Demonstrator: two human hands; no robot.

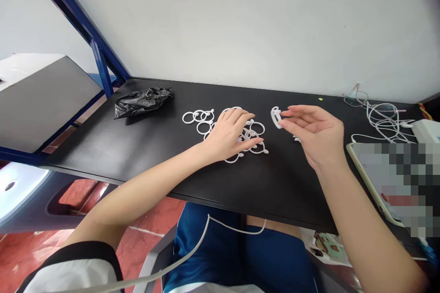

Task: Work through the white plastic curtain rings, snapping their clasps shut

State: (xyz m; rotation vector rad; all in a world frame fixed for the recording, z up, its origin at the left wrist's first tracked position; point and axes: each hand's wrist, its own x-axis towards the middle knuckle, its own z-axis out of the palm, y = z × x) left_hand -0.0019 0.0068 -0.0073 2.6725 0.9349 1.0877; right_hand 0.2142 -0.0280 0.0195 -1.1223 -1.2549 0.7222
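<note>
Several white plastic rings point(202, 121) lie in a loose heap on a black table point(144, 155). My left hand point(228, 135) rests palm down on the heap with its fingers stretched out over the rings. My right hand point(314, 132) hovers to the right of the heap. Its fingertips pinch a small white ring piece point(275, 117) held just above the table. A small white bit point(296, 138) lies under the right hand.
A crumpled black plastic bag point(142, 101) lies at the table's far left. White cables point(383, 121) and eyeglasses point(355, 97) sit at the far right, with a tablet point(369, 178) near the right edge. A blue metal frame point(99, 62) stands to the left.
</note>
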